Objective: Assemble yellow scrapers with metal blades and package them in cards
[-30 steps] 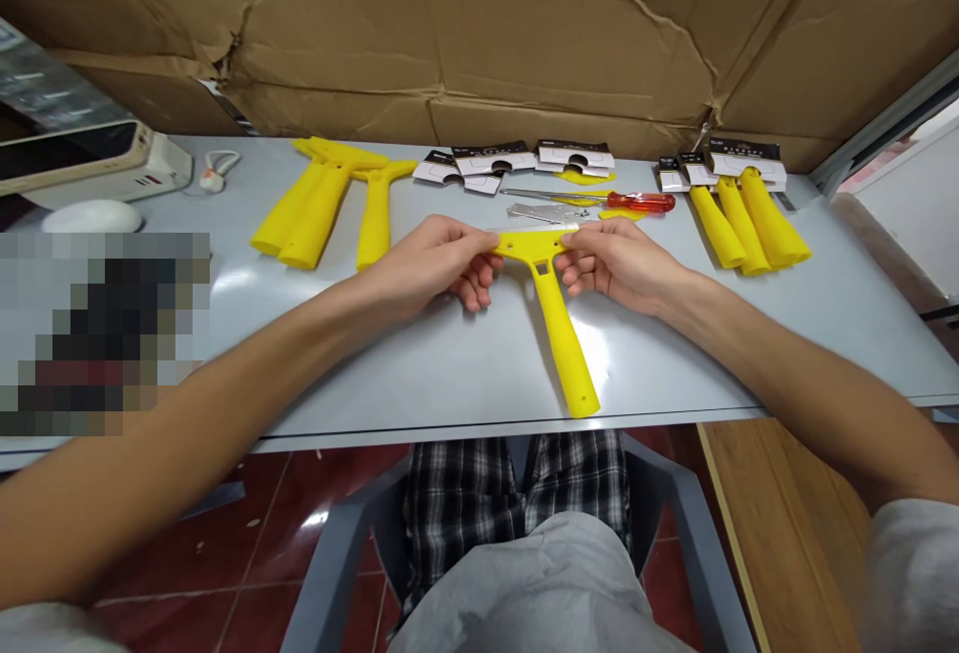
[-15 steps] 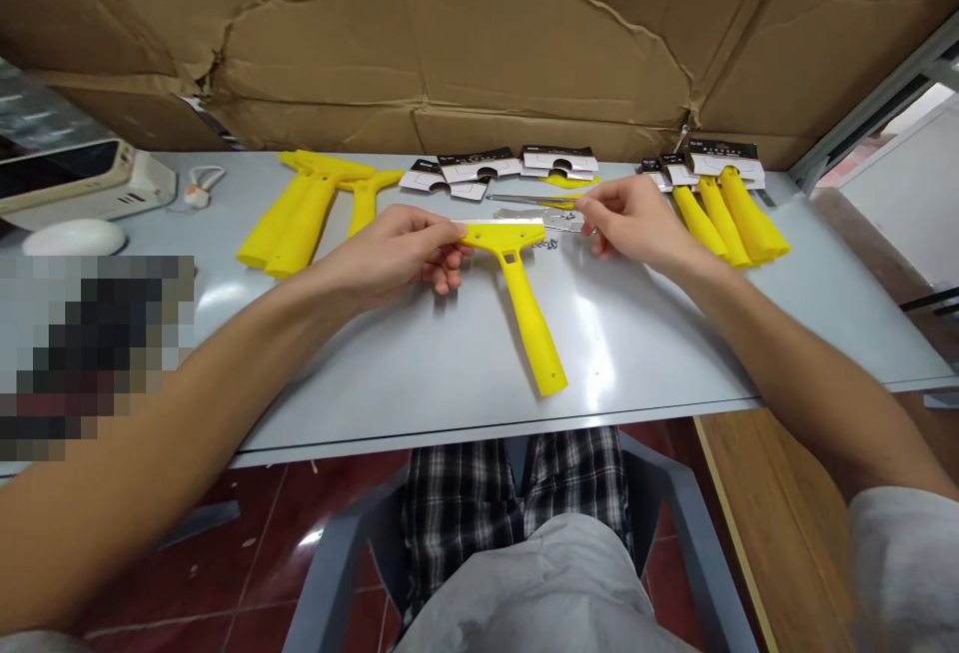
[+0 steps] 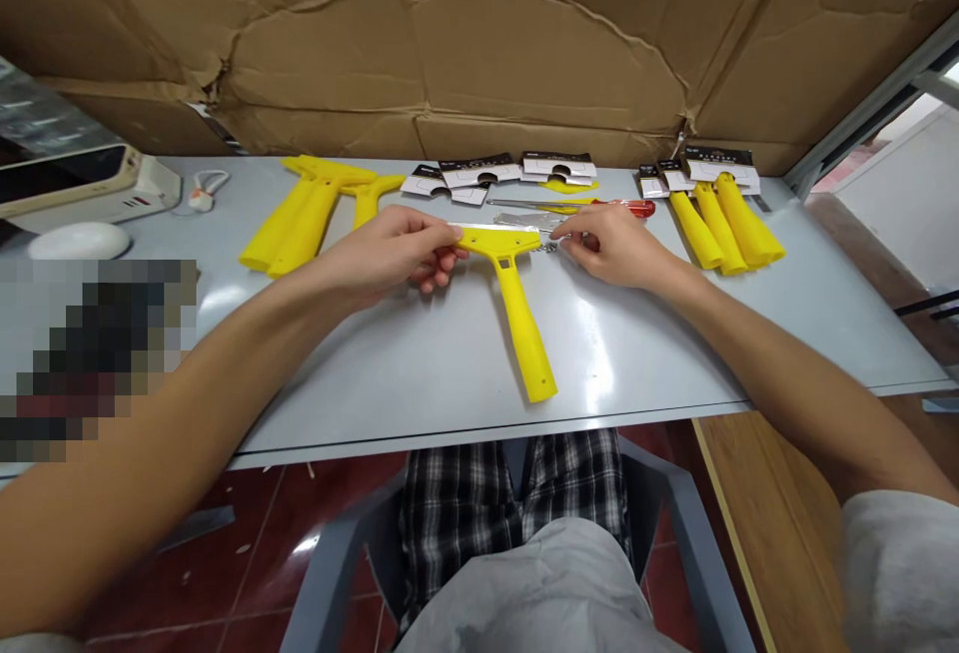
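Note:
My left hand (image 3: 409,246) pinches the left end of a yellow scraper (image 3: 522,324) between thumb and fingers. The scraper's wide head carries a metal strip along its top edge, and its handle points toward me. Just right of the head, my right hand (image 3: 610,242) is low over the table with its fingers curled together at several small screws (image 3: 549,248). Whatever is between those fingertips is too small to make out. Behind that hand lies a screwdriver (image 3: 625,207) with a red handle, near a clear plastic bag (image 3: 516,220).
More yellow scrapers (image 3: 304,224) lie at the left, and several with cards (image 3: 700,229) at the right. Printed cards (image 3: 479,170) lie at the back against a cardboard wall (image 3: 420,54). A white device (image 3: 142,184) and a white mouse (image 3: 79,241) are far left.
My right hand has moved left and slightly down, off the screwdriver's red handle, which now shows, and over to the small screws. My left hand keeps hold of the scraper, which has barely shifted.

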Available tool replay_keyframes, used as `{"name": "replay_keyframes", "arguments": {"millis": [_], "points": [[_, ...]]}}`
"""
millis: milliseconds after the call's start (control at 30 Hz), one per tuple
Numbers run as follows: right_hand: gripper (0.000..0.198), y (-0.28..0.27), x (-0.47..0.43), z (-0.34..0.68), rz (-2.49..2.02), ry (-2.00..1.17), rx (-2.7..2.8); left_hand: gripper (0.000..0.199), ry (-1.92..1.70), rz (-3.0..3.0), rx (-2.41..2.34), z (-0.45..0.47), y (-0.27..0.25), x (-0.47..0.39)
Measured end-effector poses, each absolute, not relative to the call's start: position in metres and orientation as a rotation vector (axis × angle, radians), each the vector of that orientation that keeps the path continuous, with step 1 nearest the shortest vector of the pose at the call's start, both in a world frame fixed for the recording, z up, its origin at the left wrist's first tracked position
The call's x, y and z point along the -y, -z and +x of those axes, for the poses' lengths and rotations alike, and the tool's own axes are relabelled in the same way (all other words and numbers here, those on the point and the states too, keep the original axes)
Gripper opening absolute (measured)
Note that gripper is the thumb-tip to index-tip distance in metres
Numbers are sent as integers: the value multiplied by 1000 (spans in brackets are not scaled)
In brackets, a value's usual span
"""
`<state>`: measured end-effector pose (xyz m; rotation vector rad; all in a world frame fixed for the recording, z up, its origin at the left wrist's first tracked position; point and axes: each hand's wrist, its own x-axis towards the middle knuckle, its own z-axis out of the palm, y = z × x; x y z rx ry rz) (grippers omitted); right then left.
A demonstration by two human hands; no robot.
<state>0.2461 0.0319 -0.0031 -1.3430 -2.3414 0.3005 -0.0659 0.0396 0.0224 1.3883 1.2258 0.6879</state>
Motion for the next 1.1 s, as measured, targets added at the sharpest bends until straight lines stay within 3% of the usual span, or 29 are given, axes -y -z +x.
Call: {"name": "replay_keyframes", "arguments": {"millis": [633, 867, 1100], "points": [[31, 0, -17, 207, -1707, -222, 2179, 31, -631, 1521, -1186, -59, -30, -26], [19, 2, -27, 219, -1504, -263, 2042, 34, -635, 1522, -1184, -51, -34, -18], [24, -10, -3, 199, -1151, -651, 1928, 36, -680, 1580, -1118, -39, -27, -5]]}}
